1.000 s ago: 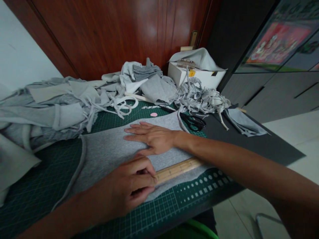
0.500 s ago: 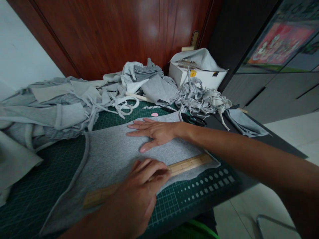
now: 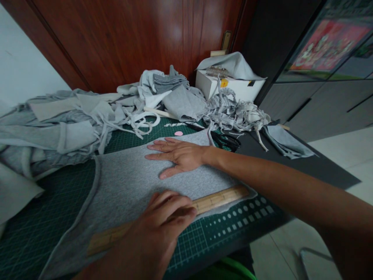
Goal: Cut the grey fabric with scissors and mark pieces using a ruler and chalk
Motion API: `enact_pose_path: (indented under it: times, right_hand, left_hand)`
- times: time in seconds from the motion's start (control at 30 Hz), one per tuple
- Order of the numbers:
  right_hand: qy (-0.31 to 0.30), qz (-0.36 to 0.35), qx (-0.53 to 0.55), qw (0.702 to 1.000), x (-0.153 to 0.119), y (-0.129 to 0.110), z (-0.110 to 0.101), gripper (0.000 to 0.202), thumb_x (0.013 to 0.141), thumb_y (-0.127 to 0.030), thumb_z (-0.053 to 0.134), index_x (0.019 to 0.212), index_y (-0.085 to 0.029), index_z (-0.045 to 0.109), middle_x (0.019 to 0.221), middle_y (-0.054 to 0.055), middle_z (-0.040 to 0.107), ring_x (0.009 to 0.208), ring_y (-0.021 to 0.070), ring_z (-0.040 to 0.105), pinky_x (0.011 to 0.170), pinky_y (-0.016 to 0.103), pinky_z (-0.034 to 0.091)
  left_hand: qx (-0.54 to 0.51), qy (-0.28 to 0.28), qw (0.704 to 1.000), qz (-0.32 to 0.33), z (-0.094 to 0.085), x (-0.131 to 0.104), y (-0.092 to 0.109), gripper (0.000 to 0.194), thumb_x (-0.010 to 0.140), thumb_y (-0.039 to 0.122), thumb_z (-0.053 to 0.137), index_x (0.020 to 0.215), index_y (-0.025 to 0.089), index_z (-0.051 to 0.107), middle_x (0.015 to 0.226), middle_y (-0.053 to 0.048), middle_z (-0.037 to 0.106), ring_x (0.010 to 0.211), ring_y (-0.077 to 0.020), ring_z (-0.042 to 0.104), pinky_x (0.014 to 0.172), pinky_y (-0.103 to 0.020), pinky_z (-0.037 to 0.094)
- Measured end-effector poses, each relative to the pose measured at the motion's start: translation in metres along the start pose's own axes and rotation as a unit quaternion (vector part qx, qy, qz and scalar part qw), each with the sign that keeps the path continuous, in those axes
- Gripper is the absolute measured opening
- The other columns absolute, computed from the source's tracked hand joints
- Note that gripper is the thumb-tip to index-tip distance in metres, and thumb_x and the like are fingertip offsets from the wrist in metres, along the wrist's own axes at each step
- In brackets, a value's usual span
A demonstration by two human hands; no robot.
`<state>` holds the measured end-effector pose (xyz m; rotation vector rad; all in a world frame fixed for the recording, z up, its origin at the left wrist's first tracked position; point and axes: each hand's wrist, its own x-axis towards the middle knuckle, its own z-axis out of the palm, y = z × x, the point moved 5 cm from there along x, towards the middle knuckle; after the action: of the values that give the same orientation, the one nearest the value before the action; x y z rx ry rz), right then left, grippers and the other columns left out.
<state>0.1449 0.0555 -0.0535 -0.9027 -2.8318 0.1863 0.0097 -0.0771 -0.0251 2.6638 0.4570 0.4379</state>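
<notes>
A piece of grey knit fabric (image 3: pixel 125 182) lies spread on the green cutting mat (image 3: pixel 64 198). Across its near edge runs a wooden ruler (image 3: pixel 220 197), slanting from lower left to upper right. My left hand (image 3: pixel 166 217) is closed on the middle of the ruler, with thumb and fingers at its edges; my forearm covers part of it. Flat on the fabric beyond the ruler rests my right hand (image 3: pixel 180 155), fingers spread and pointing left. Black-handled scissors (image 3: pixel 227 140) lie close to my right wrist, partly behind the fabric's edge.
Heaped grey cloth (image 3: pixel 72 124) fills the left and back of the table. A white box (image 3: pixel 233 87) stands behind tangled fabric strips (image 3: pixel 236 114). Folded grey cloth (image 3: pixel 287 142) lies at the right. A pink disc (image 3: pixel 178 133) sits on the mat past the fabric.
The ruler has shifted slightly toward me under my left hand. My right hand stays flat on the fabric. The whole view has moved a little.
</notes>
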Motion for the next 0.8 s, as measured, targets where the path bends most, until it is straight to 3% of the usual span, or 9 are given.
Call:
enact_pose_path:
  times: [0.23, 0.6, 0.8]
  right_hand:
    - [-0.004, 0.005, 0.007, 1.000, 0.000, 0.000, 0.000, 0.085, 0.097, -0.067, 0.060, 0.164, -0.020, 0.038, 0.175, 0.018, 0.024, 0.163, 0.0336, 0.015, 0.131, 0.053, 0.008]
    - [0.002, 0.013, 0.018, 1.000, 0.001, 0.000, 0.000, 0.087, 0.097, -0.068, 0.060, 0.164, -0.018, 0.038, 0.175, 0.019, 0.024, 0.163, 0.0345, 0.016, 0.131, 0.052, 0.009]
    - [0.011, 0.011, 0.015, 1.000, 0.000, -0.001, 0.001, 0.084, 0.097, -0.067, 0.061, 0.164, -0.021, 0.039, 0.175, 0.016, 0.024, 0.163, 0.0332, 0.017, 0.131, 0.052, 0.011]
  left_hand:
    - [-0.003, -0.006, 1.000, 0.015, 0.003, -0.008, -0.002, 0.063, 0.085, -0.003, 0.046, 0.138, 0.028, 0.061, 0.131, -0.005, 0.067, 0.117, -0.0221, 0.059, 0.099, -0.034, 0.054]
    - [0.021, 0.046, 0.997, 0.050, 0.015, -0.017, 0.001, 0.041, 0.097, 0.007, 0.049, 0.132, 0.021, 0.064, 0.122, -0.009, 0.070, 0.111, -0.0230, 0.061, 0.095, -0.034, 0.055]
    - [0.128, 0.079, 0.988, 0.046, 0.015, -0.026, 0.012, 0.036, 0.103, 0.009, 0.047, 0.132, 0.020, 0.067, 0.122, -0.006, 0.072, 0.117, -0.0204, 0.061, 0.101, -0.034, 0.055]
